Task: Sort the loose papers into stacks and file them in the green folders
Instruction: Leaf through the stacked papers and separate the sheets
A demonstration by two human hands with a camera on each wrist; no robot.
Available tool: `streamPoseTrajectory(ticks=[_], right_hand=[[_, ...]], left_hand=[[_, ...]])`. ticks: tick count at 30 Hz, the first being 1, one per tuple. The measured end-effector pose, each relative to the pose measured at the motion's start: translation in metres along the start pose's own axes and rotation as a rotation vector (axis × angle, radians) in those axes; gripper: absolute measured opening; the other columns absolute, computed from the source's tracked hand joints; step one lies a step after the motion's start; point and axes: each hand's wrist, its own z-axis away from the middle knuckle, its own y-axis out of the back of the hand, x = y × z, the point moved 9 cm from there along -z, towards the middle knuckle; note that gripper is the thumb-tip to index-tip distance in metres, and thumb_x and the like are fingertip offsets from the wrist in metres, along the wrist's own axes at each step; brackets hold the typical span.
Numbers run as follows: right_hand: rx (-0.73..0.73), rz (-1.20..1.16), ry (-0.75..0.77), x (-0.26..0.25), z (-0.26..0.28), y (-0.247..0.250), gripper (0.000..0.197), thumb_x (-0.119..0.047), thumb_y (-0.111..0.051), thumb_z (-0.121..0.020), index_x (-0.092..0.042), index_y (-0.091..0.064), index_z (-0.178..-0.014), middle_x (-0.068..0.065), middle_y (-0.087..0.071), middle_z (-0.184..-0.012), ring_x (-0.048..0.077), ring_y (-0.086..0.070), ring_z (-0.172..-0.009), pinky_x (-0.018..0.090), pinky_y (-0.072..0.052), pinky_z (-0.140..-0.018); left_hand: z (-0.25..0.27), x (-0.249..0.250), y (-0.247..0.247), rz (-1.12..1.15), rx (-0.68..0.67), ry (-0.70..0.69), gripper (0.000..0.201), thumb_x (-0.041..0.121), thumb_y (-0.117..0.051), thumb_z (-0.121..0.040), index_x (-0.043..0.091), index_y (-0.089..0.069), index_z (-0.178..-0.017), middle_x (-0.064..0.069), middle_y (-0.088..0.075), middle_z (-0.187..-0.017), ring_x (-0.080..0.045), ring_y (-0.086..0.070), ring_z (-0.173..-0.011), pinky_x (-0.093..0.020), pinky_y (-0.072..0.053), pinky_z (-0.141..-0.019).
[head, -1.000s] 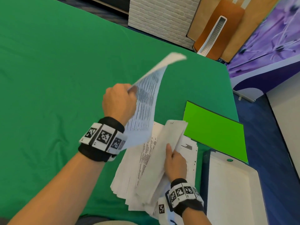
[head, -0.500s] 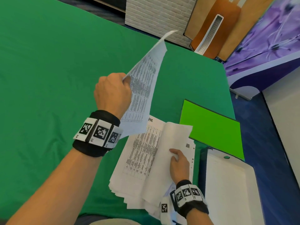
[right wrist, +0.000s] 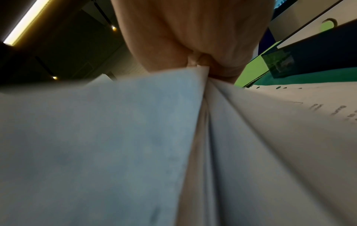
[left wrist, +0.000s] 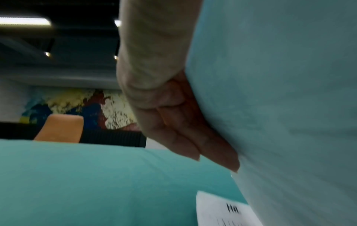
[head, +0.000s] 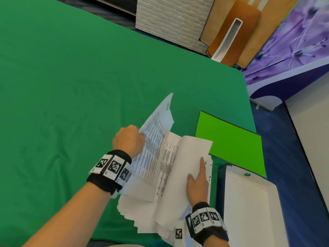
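a: what's nearest?

b: the right hand (head: 197, 184), low in the head view, lying on the messy pile of loose papers (head: 142, 211) at the near edge of the worktop (head: 62, 86). its index finger is stretched out flat on a blank white sheet (head: 185, 161) that is curled over. in the right wrist view the fingers (right wrist: 203, 61) meet the paper at a crease, and i cannot tell whether the thumb pinches under it.

a: and the other one?

b: the left hand (head: 129, 141) is a little further in, its grip closed on one edge of a printed sheet (head: 153, 139). that sheet stands tilted up off the pile, top corner pointing away from the person. the left wrist view shows the fingers (left wrist: 183, 137) curled against the back of the paper.

a: where are the folders?

b: one bright green folder (head: 229, 143) lies closed and flat on the worktop just beyond the pile, to the right, its near corner under the curled sheet. nearer, right of the pile, an open box (head: 249, 202) with a white inside and dark edge sits at the worktop's right rim.

a: further back?

b: a white brick-pattern panel (head: 170, 20) and orange boards (head: 236, 29) past the far edge.
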Motion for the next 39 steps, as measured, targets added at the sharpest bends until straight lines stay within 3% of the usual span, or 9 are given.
streamPoseTrajectory(ticks=[8,12,16,22,25,28,33,36,39], right_hand=[[0.054,-0.047,0.017,-0.005,0.008,0.017,0.069,0.0,-0.044,-0.096,-0.03,-0.019,-0.153,-0.001,-0.047,-0.098,0.014,-0.045,-0.075,0.023,-0.036,-0.078],[0.053,0.002,0.056,-0.006,0.006,0.014,0.051,0.001,-0.044,-0.096,-0.026,-0.05,-0.138,0.001,-0.06,-0.11,0.014,-0.053,-0.092,0.019,-0.038,-0.09],[0.058,0.114,0.056,-0.012,-0.001,0.016,0.037,0.001,-0.043,-0.095,-0.015,-0.068,-0.117,0.009,-0.067,-0.118,0.023,-0.061,-0.102,0.027,-0.046,-0.093],[0.095,0.192,0.086,-0.026,-0.005,0.016,0.037,0.001,-0.043,-0.093,-0.011,-0.069,-0.116,0.014,-0.069,-0.111,0.03,-0.062,-0.101,0.034,-0.049,-0.091],[0.027,0.201,0.057,-0.021,-0.006,0.001,0.037,-0.003,-0.042,-0.095,-0.014,-0.067,-0.12,0.013,-0.067,-0.116,0.029,-0.06,-0.107,0.035,-0.046,-0.096],[-0.01,0.199,0.069,-0.022,-0.005,-0.008,0.031,-0.018,-0.042,-0.1,-0.019,-0.067,-0.119,0.005,-0.068,-0.119,0.024,-0.059,-0.112,0.032,-0.044,-0.098],[-0.029,0.045,0.028,-0.032,0.002,-0.014,0.049,-0.064,-0.036,-0.094,-0.029,-0.07,-0.102,-0.009,-0.066,-0.091,0.011,-0.06,-0.088,0.031,-0.049,-0.084],[-0.032,0.094,0.03,-0.026,-0.002,-0.018,0.028,-0.037,-0.052,-0.097,-0.021,-0.065,-0.116,0.0,-0.07,-0.112,0.017,-0.061,-0.095,0.029,-0.049,-0.086],[-0.007,0.211,0.015,-0.017,-0.006,-0.017,0.029,-0.016,-0.048,-0.097,-0.007,-0.059,-0.123,0.014,-0.065,-0.118,0.03,-0.06,-0.106,0.032,-0.046,-0.092]], left_hand=[[0.01,-0.038,-0.101,0.254,-0.363,0.108,0.024,0.029,-0.058,-0.096,0.008,-0.062,-0.087,-0.003,-0.059,-0.073,-0.019,-0.057,-0.063,-0.025,-0.047,-0.058],[0.019,-0.039,-0.13,0.325,-0.373,0.109,0.031,0.031,-0.054,-0.097,0.004,-0.063,-0.109,-0.009,-0.067,-0.101,-0.026,-0.065,-0.09,-0.039,-0.055,-0.084],[0.021,-0.023,-0.124,0.273,-0.313,0.004,0.03,0.03,-0.049,-0.1,0.004,-0.063,-0.102,-0.009,-0.067,-0.098,-0.026,-0.065,-0.088,-0.038,-0.055,-0.081],[0.024,-0.012,-0.113,0.121,-0.21,-0.003,0.032,0.031,-0.042,-0.101,0.014,-0.049,-0.075,-0.003,-0.057,-0.08,-0.021,-0.055,-0.068,-0.03,-0.049,-0.064],[0.034,-0.005,-0.133,0.1,-0.346,-0.033,0.032,0.036,-0.039,-0.102,0.01,-0.057,-0.096,-0.007,-0.064,-0.098,-0.022,-0.058,-0.083,-0.031,-0.05,-0.077],[0.049,0.015,-0.136,0.286,-0.384,-0.127,0.053,0.053,-0.032,-0.1,0.016,-0.044,-0.136,-0.002,-0.061,-0.126,-0.024,-0.061,-0.111,-0.029,-0.043,-0.099],[0.068,0.034,-0.147,0.401,-0.556,-0.187,0.083,0.084,-0.003,-0.081,0.038,-0.052,-0.13,0.012,-0.061,-0.115,-0.01,-0.069,-0.085,-0.035,-0.046,-0.087],[0.061,0.029,-0.15,0.369,-0.576,-0.154,0.08,0.077,-0.012,-0.088,0.026,-0.058,-0.13,0.002,-0.062,-0.127,-0.015,-0.063,-0.105,-0.035,-0.044,-0.096],[0.031,-0.013,-0.125,-0.002,-0.267,0.021,0.054,0.059,-0.04,-0.096,0.016,-0.056,-0.125,-0.006,-0.059,-0.127,-0.021,-0.058,-0.11,-0.039,-0.047,-0.097]])
